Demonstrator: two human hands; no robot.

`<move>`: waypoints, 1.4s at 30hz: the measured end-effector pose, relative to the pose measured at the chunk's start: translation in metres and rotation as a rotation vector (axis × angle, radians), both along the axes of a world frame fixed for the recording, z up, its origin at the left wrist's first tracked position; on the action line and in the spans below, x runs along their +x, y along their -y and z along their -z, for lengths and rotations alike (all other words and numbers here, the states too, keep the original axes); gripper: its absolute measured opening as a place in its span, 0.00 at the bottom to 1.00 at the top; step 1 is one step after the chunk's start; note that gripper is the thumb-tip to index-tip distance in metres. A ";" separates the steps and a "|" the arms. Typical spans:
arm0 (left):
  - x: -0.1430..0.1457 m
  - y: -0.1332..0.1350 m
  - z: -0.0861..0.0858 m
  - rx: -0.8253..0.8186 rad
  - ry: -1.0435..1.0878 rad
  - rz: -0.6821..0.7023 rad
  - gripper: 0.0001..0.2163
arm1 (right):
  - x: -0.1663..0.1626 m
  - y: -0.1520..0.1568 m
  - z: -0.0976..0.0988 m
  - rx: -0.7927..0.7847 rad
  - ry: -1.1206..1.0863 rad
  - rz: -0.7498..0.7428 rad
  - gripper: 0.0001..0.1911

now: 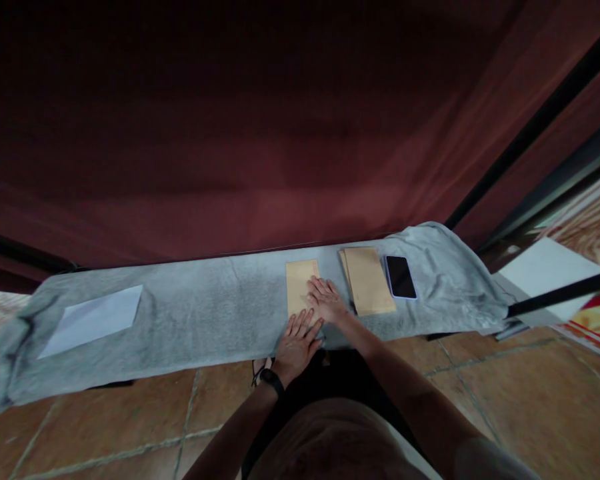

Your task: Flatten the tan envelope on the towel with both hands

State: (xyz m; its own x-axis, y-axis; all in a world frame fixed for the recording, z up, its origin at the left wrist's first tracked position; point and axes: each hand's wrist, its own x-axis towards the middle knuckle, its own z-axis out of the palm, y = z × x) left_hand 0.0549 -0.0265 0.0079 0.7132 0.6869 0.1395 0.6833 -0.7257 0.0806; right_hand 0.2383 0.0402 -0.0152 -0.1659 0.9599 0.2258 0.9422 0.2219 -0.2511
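A tan paper envelope (300, 283) lies on the grey cloth in front of me. My left hand (295, 343), with a dark band on its wrist, rests flat over the envelope's near end, fingers spread. Against the envelope's right side my right hand (326, 301) lies flat, its fingers stretched out and apart. Both palms face down, and the hands nearly touch; they cover the lower part of the envelope. Just right of my right hand is a small stack of tan envelopes (371, 280), slightly fanned. Neither hand grips anything.
The grey cloth (205, 307) covers a long, narrow surface. A phone (401, 277) lies right of the stack, and white paper (97, 320) lies far left. A dark red panel (260, 213) rises behind. Tiled floor (145, 420) shows below, and a white board (547, 273) stands at right.
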 end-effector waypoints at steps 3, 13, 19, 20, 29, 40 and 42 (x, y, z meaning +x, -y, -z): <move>0.000 0.000 -0.001 0.008 -0.003 0.003 0.25 | 0.000 -0.022 -0.002 -0.037 0.002 0.054 0.26; 0.007 -0.004 0.004 0.010 0.024 -0.079 0.20 | 0.000 -0.033 0.008 0.056 -0.187 0.167 0.24; 0.028 -0.016 -0.012 0.037 -0.149 -0.049 0.21 | 0.015 0.002 0.016 0.109 -0.298 0.156 0.25; 0.033 -0.016 -0.015 0.041 -0.165 -0.047 0.23 | 0.018 0.010 0.017 0.119 -0.314 0.151 0.26; 0.058 -0.022 -0.051 -0.085 -0.162 -0.167 0.15 | 0.030 0.055 0.020 0.168 -0.634 0.232 0.22; 0.024 -0.032 -0.047 -0.789 1.671 -0.881 0.22 | 0.013 0.069 -0.028 0.218 -0.524 0.085 0.24; 0.028 -0.020 -0.029 -0.844 1.761 -0.994 0.25 | 0.002 0.074 -0.033 0.205 -0.487 0.005 0.24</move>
